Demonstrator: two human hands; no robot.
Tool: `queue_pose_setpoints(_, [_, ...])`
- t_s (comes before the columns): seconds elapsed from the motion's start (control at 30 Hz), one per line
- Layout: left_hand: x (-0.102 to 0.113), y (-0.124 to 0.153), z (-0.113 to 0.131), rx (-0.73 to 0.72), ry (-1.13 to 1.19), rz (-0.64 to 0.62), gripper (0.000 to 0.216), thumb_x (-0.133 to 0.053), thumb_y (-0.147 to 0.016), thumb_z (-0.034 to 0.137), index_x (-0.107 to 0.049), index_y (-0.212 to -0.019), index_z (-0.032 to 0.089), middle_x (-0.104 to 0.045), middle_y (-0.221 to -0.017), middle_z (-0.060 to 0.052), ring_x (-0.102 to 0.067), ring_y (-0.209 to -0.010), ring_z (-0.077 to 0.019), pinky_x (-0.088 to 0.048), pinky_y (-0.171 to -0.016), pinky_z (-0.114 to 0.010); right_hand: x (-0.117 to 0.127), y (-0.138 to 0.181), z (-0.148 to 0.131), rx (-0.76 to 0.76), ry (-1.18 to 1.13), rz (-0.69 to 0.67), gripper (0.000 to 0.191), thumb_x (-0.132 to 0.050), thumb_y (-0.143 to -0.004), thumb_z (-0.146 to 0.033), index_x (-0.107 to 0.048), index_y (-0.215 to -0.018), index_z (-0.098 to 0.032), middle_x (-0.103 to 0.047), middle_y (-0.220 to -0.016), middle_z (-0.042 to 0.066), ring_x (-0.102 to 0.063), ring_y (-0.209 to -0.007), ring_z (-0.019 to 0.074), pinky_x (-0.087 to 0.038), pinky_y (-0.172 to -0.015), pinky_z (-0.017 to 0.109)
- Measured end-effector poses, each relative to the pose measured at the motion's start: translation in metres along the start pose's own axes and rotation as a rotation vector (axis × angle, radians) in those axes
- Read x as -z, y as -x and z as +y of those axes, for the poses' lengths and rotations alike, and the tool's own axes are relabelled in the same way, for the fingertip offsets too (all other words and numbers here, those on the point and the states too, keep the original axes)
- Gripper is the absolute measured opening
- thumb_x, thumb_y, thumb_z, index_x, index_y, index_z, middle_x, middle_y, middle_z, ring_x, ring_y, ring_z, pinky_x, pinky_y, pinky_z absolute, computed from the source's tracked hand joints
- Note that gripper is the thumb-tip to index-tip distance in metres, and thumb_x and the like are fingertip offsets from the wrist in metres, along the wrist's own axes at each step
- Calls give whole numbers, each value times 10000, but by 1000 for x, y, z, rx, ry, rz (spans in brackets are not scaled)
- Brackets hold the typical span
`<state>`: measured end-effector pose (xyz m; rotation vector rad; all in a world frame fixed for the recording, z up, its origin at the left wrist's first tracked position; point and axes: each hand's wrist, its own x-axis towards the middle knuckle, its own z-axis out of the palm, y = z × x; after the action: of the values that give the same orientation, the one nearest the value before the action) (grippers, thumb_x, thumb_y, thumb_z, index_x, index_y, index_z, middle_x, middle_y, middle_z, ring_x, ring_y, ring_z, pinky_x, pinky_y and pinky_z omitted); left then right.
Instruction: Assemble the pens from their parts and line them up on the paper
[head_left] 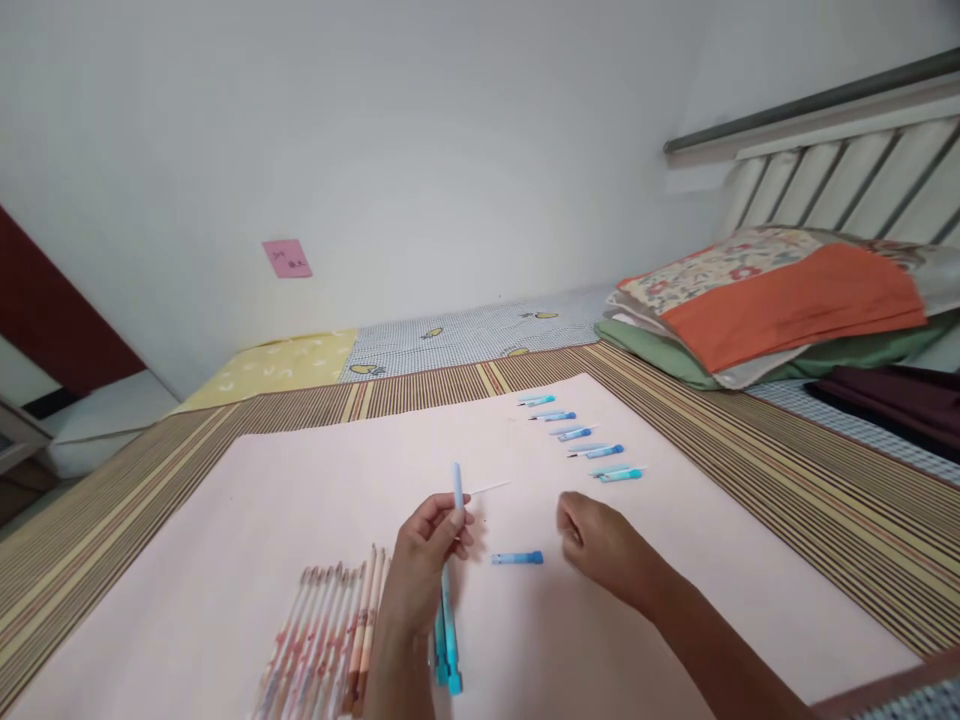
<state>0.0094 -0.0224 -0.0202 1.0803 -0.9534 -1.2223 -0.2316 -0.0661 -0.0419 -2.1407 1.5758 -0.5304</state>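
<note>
My left hand (427,570) is closed around a pale blue pen barrel (457,487), held upright above the pink sheet (300,500). My right hand (600,550) hovers to the right with its fingers curled; nothing shows in them. A blue pen cap piece (517,558) lies between the two hands. A thin white refill (489,488) lies just beyond the left hand. Several small blue pen parts (581,435) lie in a row further back. A bundle of pink pens (330,630) lies beside my left wrist, and two blue pens (448,640) lie under it.
The pink sheet covers a striped mat (787,480) on a bed. Folded orange and green bedding (765,300) is stacked at the back right against a slatted headboard (840,170). A pink note (287,258) sticks on the white wall.
</note>
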Motion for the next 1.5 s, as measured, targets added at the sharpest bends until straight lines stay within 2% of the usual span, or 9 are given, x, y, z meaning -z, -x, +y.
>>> queue_pose_setpoints(0.13, [-1,0,-2,-48,13,-23,255,-740,-765,335,-715,-959,171,-666,-818,-38,-562,-693,-139,-448,-629,-249,-17,-37,-10,-8,-32,34,239,-475,-661,25,-414,-660,-206,-495,-649,-27,-426,-580,122,-220,-547,259])
queue_pose_setpoints(0.27, [2,-2,-6,-64,-17,-7,201,-759,-744,308,-711,-892,180,-663,-762,-18,-552,-667,-136,-446,-659,-256,-22,-40,-6,0,-101,117,178,-471,-723,-28,-468,-690,-203,-539,-762,0,-479,-649,137,-301,-592,254])
queue_pose_setpoints(0.43, [-5,-1,-7,-67,-36,-31,184,-773,-723,286,-718,-869,190,-671,-800,-30,-569,-717,-160,-439,-670,-260,5,-24,-22,4,-403,273,112,-486,-880,-282,-567,-855,-208,-590,-777,14,-555,-708,170,-435,-637,267])
queue_pose_setpoints(0.53, [-10,3,-3,-112,-39,-78,145,-751,-755,279,-728,-871,196,-666,-890,-49,-588,-812,-183,-443,-711,-268,23,-14,-42,49,-712,352,171,-597,-847,-371,-612,-867,-201,-633,-808,27,-587,-742,177,-486,-670,273])
queue_pose_setpoints(0.67, [-12,5,2,-216,-53,-126,111,-721,-794,260,-738,-887,203,-665,-960,-70,-593,-927,-215,-437,-817,-299,32,-1,-63,74,-841,374,230,-653,-834,-375,-662,-984,-201,-652,-852,36,-617,-787,179,-526,-695,271])
queue_pose_setpoints(0.73, [-11,5,2,-242,-63,-129,98,-710,-806,255,-739,-887,208,-673,-966,-72,-592,-959,-222,-428,-847,-306,33,3,-70,102,-856,341,251,-632,-861,-379,-671,-1041,-209,-660,-886,38,-636,-806,178,-536,-716,275])
queue_pose_setpoints(1.1, [-11,2,-4,-214,-72,-68,129,-738,-777,305,-745,-868,215,-684,-1044,-83,-589,-1025,-247,-454,-857,-313,40,18,-92,210,-760,268,147,-601,-892,-320,-703,-890,-214,-725,-857,37,-669,-797,192,-527,-714,272])
queue_pose_setpoints(1.33, [-11,1,-3,-214,-65,20,182,-774,-728,347,-731,-817,194,-642,-1130,-103,-595,-1016,-260,-487,-826,-327,48,24,-103,378,-713,353,134,-564,-910,-259,-676,-846,-223,-686,-844,40,-641,-789,185,-532,-716,280])
queue_pose_setpoints(1.5, [-8,0,-6,-224,-45,2,133,-756,-756,303,-721,-839,205,-623,-1152,-89,-596,-982,-229,-485,-822,-311,51,27,-104,422,-677,388,150,-543,-932,-245,-680,-872,-232,-684,-858,36,-647,-812,180,-533,-721,273])
